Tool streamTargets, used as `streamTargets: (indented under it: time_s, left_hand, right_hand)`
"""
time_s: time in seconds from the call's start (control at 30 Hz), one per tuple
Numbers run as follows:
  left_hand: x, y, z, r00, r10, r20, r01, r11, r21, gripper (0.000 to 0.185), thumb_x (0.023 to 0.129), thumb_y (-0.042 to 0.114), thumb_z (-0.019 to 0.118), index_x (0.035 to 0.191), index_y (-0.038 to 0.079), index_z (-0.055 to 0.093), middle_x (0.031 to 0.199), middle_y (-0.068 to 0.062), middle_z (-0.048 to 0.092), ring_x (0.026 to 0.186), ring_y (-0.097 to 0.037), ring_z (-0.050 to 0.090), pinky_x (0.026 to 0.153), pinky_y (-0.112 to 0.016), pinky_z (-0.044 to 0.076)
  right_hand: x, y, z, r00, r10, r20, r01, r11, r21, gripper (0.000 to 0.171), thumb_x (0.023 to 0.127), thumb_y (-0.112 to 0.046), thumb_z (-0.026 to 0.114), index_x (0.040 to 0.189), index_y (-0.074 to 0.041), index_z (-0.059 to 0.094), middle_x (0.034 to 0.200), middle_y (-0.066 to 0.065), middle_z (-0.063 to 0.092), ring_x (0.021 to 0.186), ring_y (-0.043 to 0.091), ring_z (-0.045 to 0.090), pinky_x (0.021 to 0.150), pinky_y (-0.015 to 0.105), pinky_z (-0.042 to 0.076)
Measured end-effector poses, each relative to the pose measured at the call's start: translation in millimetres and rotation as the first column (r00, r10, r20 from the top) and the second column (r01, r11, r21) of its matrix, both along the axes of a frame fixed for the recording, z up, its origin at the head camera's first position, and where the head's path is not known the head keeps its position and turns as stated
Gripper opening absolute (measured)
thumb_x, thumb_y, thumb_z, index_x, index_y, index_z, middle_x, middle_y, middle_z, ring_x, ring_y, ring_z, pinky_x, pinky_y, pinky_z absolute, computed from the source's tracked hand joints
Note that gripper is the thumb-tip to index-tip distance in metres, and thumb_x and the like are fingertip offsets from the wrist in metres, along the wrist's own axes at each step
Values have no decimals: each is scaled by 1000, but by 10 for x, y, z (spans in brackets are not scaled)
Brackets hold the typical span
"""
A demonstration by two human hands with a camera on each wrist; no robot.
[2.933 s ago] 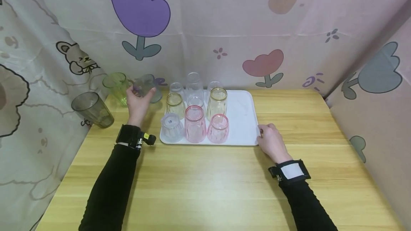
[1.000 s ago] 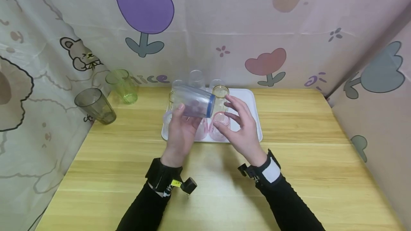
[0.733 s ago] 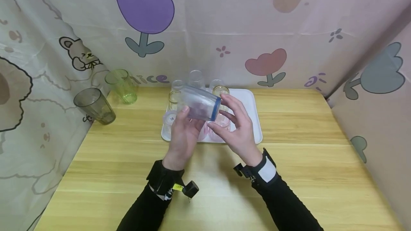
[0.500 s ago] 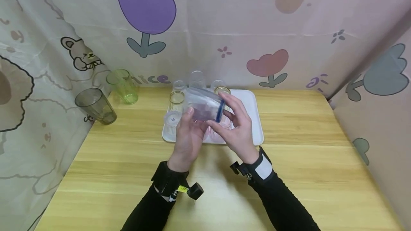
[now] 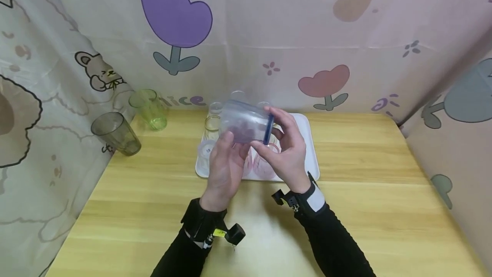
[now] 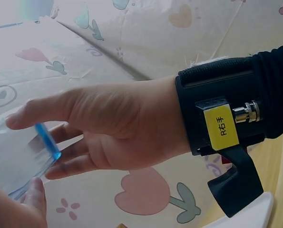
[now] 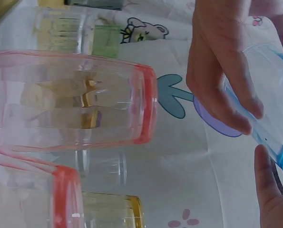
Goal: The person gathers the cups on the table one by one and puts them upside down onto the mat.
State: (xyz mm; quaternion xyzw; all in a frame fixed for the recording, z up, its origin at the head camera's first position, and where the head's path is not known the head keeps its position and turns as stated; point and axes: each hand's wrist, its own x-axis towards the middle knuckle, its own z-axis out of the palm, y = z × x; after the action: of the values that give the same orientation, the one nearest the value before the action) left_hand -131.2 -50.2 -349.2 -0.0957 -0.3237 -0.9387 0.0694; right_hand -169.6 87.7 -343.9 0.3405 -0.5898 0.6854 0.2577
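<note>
A clear bluish drinking glass point(image 5: 246, 119) is held on its side above the tray, its blue-edged, narrower end to the right. My left hand point(image 5: 224, 170) grips its body, thumb on the near side. My right hand point(image 5: 287, 153) pinches the blue-edged end between thumb and fingers. In the left wrist view the right hand point(image 6: 108, 123) is beside the blue edge. The right wrist view shows the left hand's fingers point(image 7: 227, 85) on the glass. Below, on the white tray point(image 5: 312, 161), stand pink glasses point(image 5: 263, 166), partly hidden by my hands.
Also on the tray are a gold-edged glass point(image 5: 212, 124) and several clear glasses, one at the front left point(image 5: 206, 151). Left of the tray, a green glass point(image 5: 150, 112) and a dark grey glass point(image 5: 117, 134) stand on the wooden table point(image 5: 153, 208). Patterned curtain surrounds the table.
My left hand has carried the bluish glass from beside the green one to above the tray and tipped it sideways. My right hand has left the tray's edge and taken the blue-edged end.
</note>
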Motion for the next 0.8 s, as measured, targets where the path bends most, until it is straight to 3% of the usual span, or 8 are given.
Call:
streamTargets:
  time_s: [0.23, 0.37, 0.43, 0.5, 0.6, 0.7, 0.8]
  left_hand:
    - [-29, -78, 23, 999, 30, -24, -32, 998, -52, 51, 96, 22, 72, 137, 0, 52, 130, -10, 58, 119, -20, 62, 109, -30, 50]
    - [-33, -179, 32, 993, 117, -24, -119, 989, -90, 53, 97, 13, 68, 141, -4, 46, 136, -15, 55, 122, -24, 62, 109, -32, 50]
    - [-44, -247, 44, 982, 187, -42, -191, 970, -148, 50, 97, 9, 66, 141, -3, 46, 139, -18, 53, 122, -26, 61, 107, -33, 52]
    - [-73, -331, 52, 960, 265, -91, -279, 929, -243, 45, 97, 4, 62, 139, -3, 48, 138, -18, 54, 121, -29, 61, 104, -34, 54]
    - [-141, -496, 50, 902, 385, -197, -433, 813, -390, 41, 95, -5, 57, 136, -3, 52, 136, -16, 56, 116, -30, 62, 96, -32, 57]
    - [-225, -722, -4, 817, 491, -302, -571, 616, -543, 39, 93, -9, 58, 133, -7, 55, 131, -16, 60, 108, -22, 64, 89, -25, 57]
    - [-286, -965, -88, 750, 555, -359, -617, 393, -682, 38, 94, -7, 60, 131, -8, 59, 125, -17, 62, 99, -11, 62, 83, -19, 54]
  right_hand:
    - [-117, 80, 85, 999, -11, -49, 9, 999, -31, 82, 82, -31, 90, 133, 19, 50, 137, 17, 59, 124, 34, 57, 99, 35, 55]
    - [-177, 161, 141, 995, -54, -87, 50, 998, -44, 83, 82, -32, 90, 131, 21, 50, 134, 15, 61, 123, 33, 57, 98, 34, 54]
    - [-220, 222, 171, 990, -89, -107, 85, 995, -46, 84, 82, -34, 90, 131, 22, 51, 133, 16, 62, 121, 33, 57, 95, 31, 54]
    - [-276, 296, 196, 983, -133, -123, 130, 991, -37, 84, 81, -37, 90, 130, 21, 53, 131, 16, 63, 121, 32, 57, 93, 29, 54]
    - [-368, 424, 216, 973, -191, -131, 192, 981, -1, 83, 81, -39, 90, 131, 18, 56, 130, 18, 64, 122, 32, 57, 95, 29, 53]
    - [-450, 550, 209, 965, -230, -126, 236, 971, 40, 80, 81, -39, 89, 133, 14, 59, 131, 23, 63, 125, 33, 56, 103, 32, 51]
    - [-517, 665, 180, 948, -295, -120, 306, 948, 83, 76, 80, -36, 89, 134, 9, 62, 132, 23, 63, 126, 32, 56, 108, 34, 48]
